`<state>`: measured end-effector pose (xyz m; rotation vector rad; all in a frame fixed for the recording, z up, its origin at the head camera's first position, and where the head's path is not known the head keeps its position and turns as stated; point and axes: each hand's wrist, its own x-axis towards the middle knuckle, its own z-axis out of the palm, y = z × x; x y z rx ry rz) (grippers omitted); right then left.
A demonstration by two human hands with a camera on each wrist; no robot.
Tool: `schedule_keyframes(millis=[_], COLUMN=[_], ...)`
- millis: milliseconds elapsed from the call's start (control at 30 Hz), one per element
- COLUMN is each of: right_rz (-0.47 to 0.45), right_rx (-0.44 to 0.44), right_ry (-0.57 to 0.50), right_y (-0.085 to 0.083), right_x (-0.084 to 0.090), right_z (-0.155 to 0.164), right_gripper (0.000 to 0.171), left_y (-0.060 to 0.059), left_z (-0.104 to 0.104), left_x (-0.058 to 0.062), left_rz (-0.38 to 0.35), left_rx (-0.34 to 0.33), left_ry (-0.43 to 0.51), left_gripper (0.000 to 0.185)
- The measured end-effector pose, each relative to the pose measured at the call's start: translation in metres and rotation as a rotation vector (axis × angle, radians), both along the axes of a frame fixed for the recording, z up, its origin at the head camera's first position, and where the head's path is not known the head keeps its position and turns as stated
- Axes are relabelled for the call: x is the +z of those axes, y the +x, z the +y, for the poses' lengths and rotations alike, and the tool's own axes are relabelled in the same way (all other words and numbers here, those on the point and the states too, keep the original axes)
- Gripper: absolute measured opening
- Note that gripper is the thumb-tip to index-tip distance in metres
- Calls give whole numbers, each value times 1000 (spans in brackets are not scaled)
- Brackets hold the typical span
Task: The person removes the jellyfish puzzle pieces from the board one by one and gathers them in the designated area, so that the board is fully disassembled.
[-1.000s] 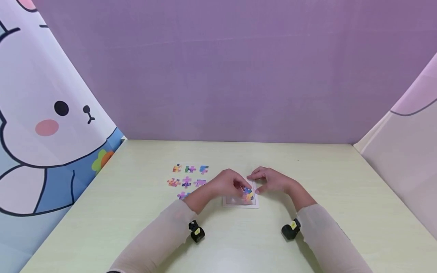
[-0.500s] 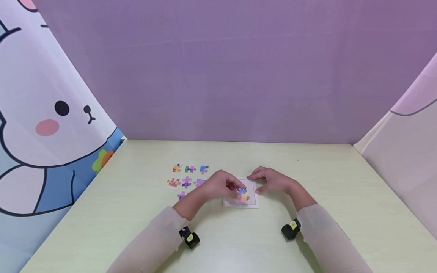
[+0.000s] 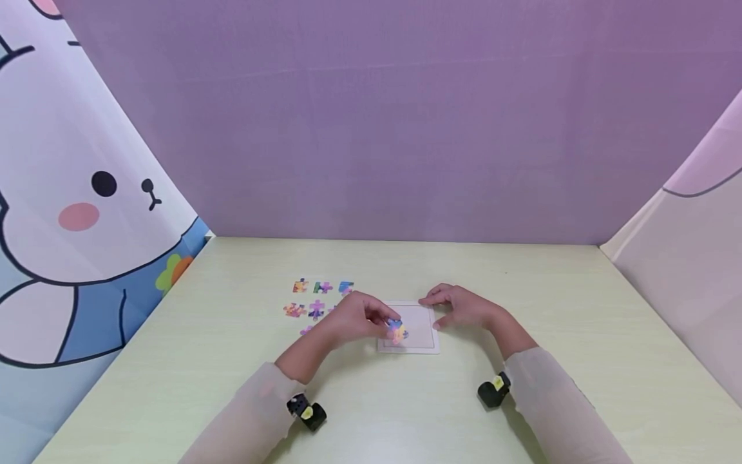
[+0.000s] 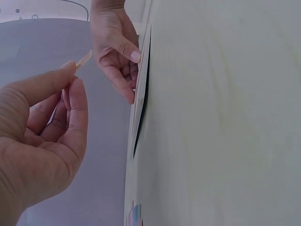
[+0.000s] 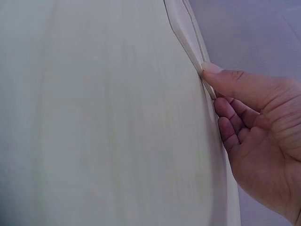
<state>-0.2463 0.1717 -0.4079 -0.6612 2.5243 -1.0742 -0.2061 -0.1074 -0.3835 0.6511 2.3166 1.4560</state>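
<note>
Between thumb and fingertips my left hand (image 3: pixel 358 317) pinches a blue, yellow and pink puzzle piece (image 3: pixel 398 331), held raised over the left part of a white puzzle board (image 3: pixel 418 338). The left wrist view shows this puzzle piece (image 4: pixel 84 59) edge-on, apart from the board. My right hand (image 3: pixel 464 306) holds the board at its far right corner, thumb on the right side and fingers at the far edge. From the right wrist, the thumb is seen against the board's rim (image 5: pixel 190 49), the other fingers curled beside it.
Several loose puzzle pieces (image 3: pixel 316 310) lie in rows on the pale table (image 3: pixel 406 412) left of the board, some partly behind my left hand. A purple backdrop (image 3: pixel 382 129) rises behind the table's far edge.
My left hand has moved left with the puzzle piece, from the board's right part to its left part, uncovering more of the board. The right hand has stayed in place.
</note>
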Motion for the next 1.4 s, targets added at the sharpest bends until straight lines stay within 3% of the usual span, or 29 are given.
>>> schedule_keyframes(millis=[433, 733, 1400], right_rz=[-9, -12, -3], right_rx=[-10, -8, 0], right_ry=[8, -5, 0], right_y=[1, 0, 0], right_x=[0, -2, -2], right_z=[0, 1, 1], right_gripper=[53, 53, 52], left_y=[4, 7, 9], left_z=[-30, -50, -99], left_x=[2, 2, 1], left_rz=[-33, -73, -66], left_rx=[92, 176, 170], left_ry=[44, -10, 20], left_gripper=[25, 22, 24])
